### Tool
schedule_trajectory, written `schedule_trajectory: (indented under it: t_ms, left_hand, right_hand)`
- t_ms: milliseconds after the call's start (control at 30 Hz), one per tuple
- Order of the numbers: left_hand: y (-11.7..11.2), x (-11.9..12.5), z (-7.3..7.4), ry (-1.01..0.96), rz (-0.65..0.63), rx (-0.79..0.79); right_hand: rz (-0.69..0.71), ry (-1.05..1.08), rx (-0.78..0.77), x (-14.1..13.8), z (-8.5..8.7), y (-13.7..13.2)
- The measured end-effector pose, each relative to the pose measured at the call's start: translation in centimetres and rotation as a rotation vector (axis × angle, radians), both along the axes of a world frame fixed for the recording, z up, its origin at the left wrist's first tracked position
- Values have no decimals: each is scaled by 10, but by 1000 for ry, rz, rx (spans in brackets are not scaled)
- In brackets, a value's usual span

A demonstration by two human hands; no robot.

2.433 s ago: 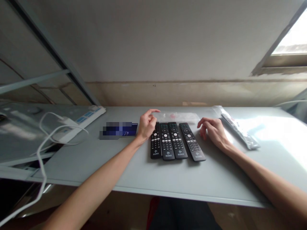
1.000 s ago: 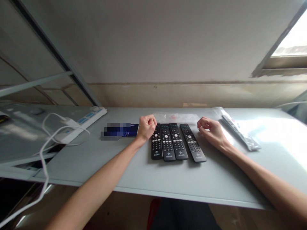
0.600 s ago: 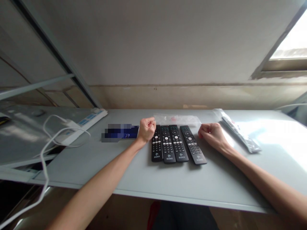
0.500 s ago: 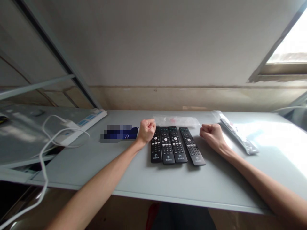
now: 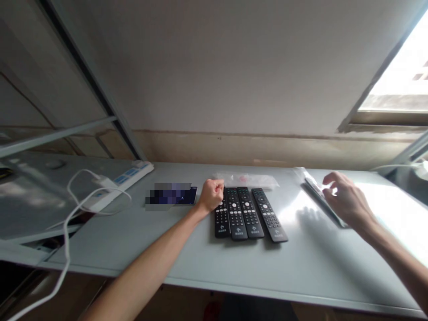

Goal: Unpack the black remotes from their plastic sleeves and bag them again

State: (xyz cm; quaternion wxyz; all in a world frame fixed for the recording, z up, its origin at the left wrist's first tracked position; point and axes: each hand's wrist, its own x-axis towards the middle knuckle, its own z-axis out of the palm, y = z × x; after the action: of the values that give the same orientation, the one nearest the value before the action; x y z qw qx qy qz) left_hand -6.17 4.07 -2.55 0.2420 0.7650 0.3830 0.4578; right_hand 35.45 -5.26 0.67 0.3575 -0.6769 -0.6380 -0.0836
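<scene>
My left hand point(image 5: 213, 195) is closed in a fist at the top of the leftmost black remote control point(image 5: 222, 223), hiding part of its upper end. No object shows in the fist. More black remotes lie beside it: one point(image 5: 237, 218) close by, another point(image 5: 250, 218) touching or nearly so, and a slanted one point(image 5: 270, 218) set apart to the right. Over at the right, my right hand point(image 5: 346, 200) hovers with thumb and fingers curled and apart. Below and left of it lies a remote in a clear plastic sleeve point(image 5: 314, 186), partly covered by the hand.
An empty-looking clear plastic bag point(image 5: 257, 180) lies behind the remotes. A phone point(image 5: 187, 196), partly blurred out, is left of my fist. Farther left, a white power strip point(image 5: 125, 183) has a white cable point(image 5: 67, 240) hanging over the front edge of the grey table point(image 5: 187, 254).
My right hand has lifted from the table, moved right to above the sleeved remote, and gone from a fist to parted fingers. My left fist stays by the leftmost remote. The view has tilted slightly.
</scene>
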Motion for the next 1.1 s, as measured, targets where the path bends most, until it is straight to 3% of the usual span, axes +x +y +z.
schedule_trajectory:
  t_ms: [67,167,333,467,600,700,867,967,1100]
  left_hand:
    - [0,1,-1,16,-9,0]
    - [-1,1,-1,33,-19,1]
    - [0,1,-2,51,-31,10]
    - [1,1,-4,60,-33,20]
    - [-1,2,-3,75,-43,24]
    - [-3,3,-2,83,-52,18]
    - [-7,5,1,43,-43,11]
    - [-10,6,9,-26,-17,13]
    - [-12,8,22,-214,-7,-11]
  right_hand:
    - [9,-176,-81,23,-15,-7]
    - [24,-245,-162,44,-37,-18]
    - [12,-235,-253,44,-52,-32]
    - [-77,-151,-264,33,-41,-33]
    - [-263,-70,-227,13,-17,-30]
    - [-279,18,-140,-9,2,-26]
    - [-23,203,77,-50,15,-4]
    - [209,212,168,-77,11,18]
    - [393,190,206,-115,-4,39]
